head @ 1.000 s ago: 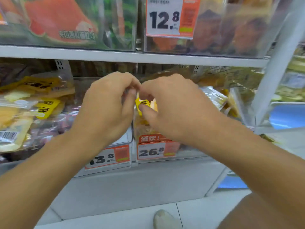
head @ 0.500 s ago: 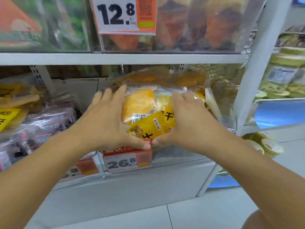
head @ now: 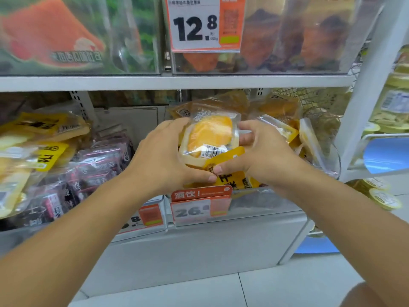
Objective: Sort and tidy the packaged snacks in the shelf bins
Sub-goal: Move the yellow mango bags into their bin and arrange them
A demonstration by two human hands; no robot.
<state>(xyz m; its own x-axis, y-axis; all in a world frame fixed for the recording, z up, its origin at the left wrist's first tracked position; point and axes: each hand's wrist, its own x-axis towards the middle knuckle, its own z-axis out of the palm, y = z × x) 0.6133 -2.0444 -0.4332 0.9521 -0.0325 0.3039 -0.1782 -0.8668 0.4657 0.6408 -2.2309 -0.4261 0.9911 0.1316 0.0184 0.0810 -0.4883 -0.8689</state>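
A clear snack packet point(head: 211, 137) with a yellow-orange piece inside sits between both hands, above the front of the bin point(head: 261, 201) tagged 26. The left hand point(head: 163, 156) curls round its left edge, the right hand point(head: 256, 151) round its right, thumbs nearly meeting below. Dark pink packets point(head: 97, 165) lie left; more yellow packets point(head: 281, 111) are piled behind.

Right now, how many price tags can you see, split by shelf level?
Upper shelf price tags: 1, the 12.8 tag
Lower shelf price tags: 2, the 26 tag and a half-hidden tag
Total: 3
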